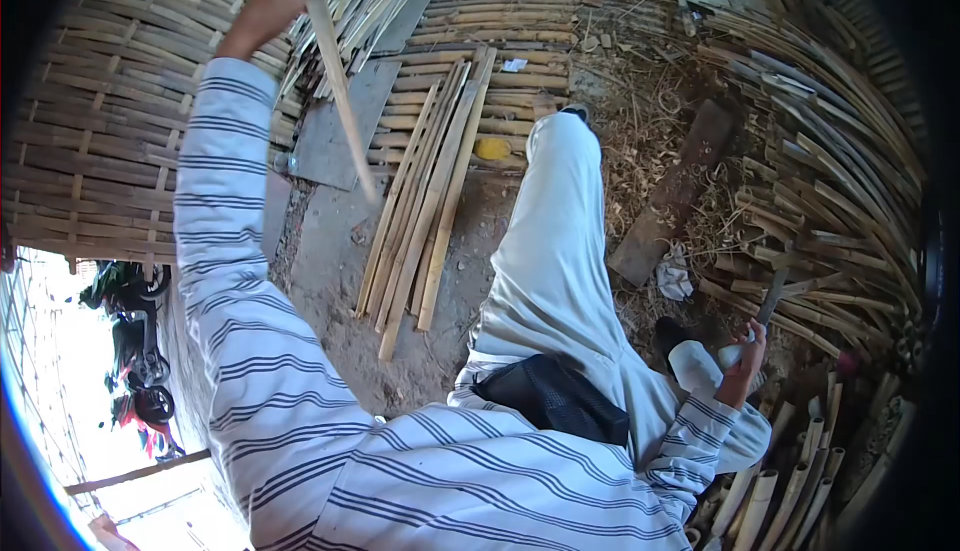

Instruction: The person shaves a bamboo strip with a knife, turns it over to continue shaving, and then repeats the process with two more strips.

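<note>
My left hand [272, 11], raised at the upper left, has its fingers wrapped round the upper end of a bamboo strip [343, 96]. The strip slants down toward the ground, and its low end is slightly blurred. Several long bamboo strips [430, 191] lie side by side just right of it. At the lower right, my right hand [740, 363] is closed on a knife [773, 296] with its blade pointing up and away. Something white shows at its fingers; the handle is mostly hidden.
A woven bamboo wall [120, 111] rises at the left. Dark wooden plank [675, 191] lies among shavings beyond my right hand. Piled split bamboo [820, 211] fills the right side, with bamboo tubes [765, 501] below. A yellow object [492, 148] lies near my leg.
</note>
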A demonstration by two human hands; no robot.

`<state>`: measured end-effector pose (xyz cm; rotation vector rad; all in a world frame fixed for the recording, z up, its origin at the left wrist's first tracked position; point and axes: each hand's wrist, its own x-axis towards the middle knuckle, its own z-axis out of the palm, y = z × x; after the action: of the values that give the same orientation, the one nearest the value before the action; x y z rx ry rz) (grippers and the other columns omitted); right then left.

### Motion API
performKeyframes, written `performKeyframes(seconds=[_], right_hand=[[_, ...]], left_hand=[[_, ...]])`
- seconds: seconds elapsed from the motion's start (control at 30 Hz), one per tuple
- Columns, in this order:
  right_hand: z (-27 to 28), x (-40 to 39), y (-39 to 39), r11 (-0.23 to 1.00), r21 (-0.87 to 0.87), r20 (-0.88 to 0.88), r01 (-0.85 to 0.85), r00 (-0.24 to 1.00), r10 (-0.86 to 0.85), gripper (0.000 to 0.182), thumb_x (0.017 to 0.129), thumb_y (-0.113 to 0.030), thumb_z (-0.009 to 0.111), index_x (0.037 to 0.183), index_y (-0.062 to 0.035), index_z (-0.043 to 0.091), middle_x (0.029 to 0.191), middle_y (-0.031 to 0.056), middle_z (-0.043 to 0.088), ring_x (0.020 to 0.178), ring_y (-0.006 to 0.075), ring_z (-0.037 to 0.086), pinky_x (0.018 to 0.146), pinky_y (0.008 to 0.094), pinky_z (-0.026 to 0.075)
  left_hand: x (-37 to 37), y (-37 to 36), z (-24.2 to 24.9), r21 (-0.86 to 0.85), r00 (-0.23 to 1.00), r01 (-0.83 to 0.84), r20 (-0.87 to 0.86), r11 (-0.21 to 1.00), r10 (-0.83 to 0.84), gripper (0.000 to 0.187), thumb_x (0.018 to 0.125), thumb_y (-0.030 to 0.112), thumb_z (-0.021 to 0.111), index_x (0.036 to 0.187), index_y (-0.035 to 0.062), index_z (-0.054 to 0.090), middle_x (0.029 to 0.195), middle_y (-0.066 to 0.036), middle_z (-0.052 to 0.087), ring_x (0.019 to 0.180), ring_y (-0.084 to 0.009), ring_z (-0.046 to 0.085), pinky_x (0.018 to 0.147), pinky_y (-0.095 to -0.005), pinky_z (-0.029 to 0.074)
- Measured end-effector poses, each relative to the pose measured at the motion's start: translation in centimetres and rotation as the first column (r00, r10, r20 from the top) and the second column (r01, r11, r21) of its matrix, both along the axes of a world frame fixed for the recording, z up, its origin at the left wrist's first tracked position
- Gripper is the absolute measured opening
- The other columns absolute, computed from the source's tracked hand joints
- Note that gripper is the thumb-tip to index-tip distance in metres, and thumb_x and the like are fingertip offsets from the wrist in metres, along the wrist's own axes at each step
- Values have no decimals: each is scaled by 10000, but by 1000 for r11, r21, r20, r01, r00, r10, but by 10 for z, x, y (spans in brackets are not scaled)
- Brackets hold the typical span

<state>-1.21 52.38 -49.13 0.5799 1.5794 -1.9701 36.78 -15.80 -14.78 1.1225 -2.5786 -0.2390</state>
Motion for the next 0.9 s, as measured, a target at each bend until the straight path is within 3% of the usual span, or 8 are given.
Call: performKeyframes(seconds=[0.1,0.17,0.23,0.3,0.37,0.43,0.63,0.9], right_hand=[[6,4,-5,999,34,27,-2,1000,1,72,885,-152,576,889,-112,515,709,-16,506,523,63,475,442,226,430],[-4,1,0,999,47,5,-13,1000,12,69,887,-158,570,890,-112,518,707,-18,509,521,65,475,439,225,427],[-8,2,2,997,77,-5,-18,1000,18,69,888,-163,566,889,-113,520,708,-20,514,519,66,473,438,224,424],[-1,8,-2,992,121,-1,-20,1000,20,70,888,-168,564,886,-114,520,712,-21,521,516,68,469,440,225,423],[-6,10,0,978,206,-53,-22,998,34,77,882,-175,572,879,-119,520,709,-23,524,513,71,467,443,227,421],[-11,13,1,972,236,-35,-17,999,26,84,875,-183,579,866,-124,519,699,-25,522,509,75,464,446,231,420],[-1,27,-9,979,202,102,0,995,-21,102,858,-187,591,815,-133,516,646,-26,504,498,80,464,441,239,419],[-4,34,-18,991,132,186,-4,982,-21,116,852,-167,608,792,-116,523,638,-12,521,489,82,484,418,238,422]], left_hand=[[22,-17,-87,39,989,41,138,998,-46,693,846,339,684,1326,-66,392,1060,-267,641,997,-376,635,861,-423,492],[25,-5,-137,95,928,-115,365,989,73,877,836,308,685,1416,-117,184,1080,-335,609,1023,-429,616,890,-425,476],[57,-29,-227,126,921,-98,387,987,42,985,843,237,653,1423,-143,-46,1069,-381,585,1018,-463,606,884,-450,475],[82,-29,-302,283,914,-235,390,930,113,960,858,157,591,1417,-120,-139,1072,-374,587,1012,-468,605,884,-459,478],[104,-23,-366,411,808,-480,552,775,208,927,869,121,548,1415,-106,-166,1125,-382,562,1019,-462,603,887,-475,479],[145,-24,-448,357,773,-527,579,771,260,929,867,108,547,1438,-63,-164,1236,-365,511,1089,-453,572,948,-451,458],[159,37,-470,354,722,-645,572,677,389,934,874,92,544,1457,-4,-180,1351,-299,458,1190,-425,518,1035,-463,390],[134,19,-453,333,681,-672,629,662,375,927,883,89,534,1460,10,-187,1383,-270,443,1225,-412,495,1063,-473,358]])
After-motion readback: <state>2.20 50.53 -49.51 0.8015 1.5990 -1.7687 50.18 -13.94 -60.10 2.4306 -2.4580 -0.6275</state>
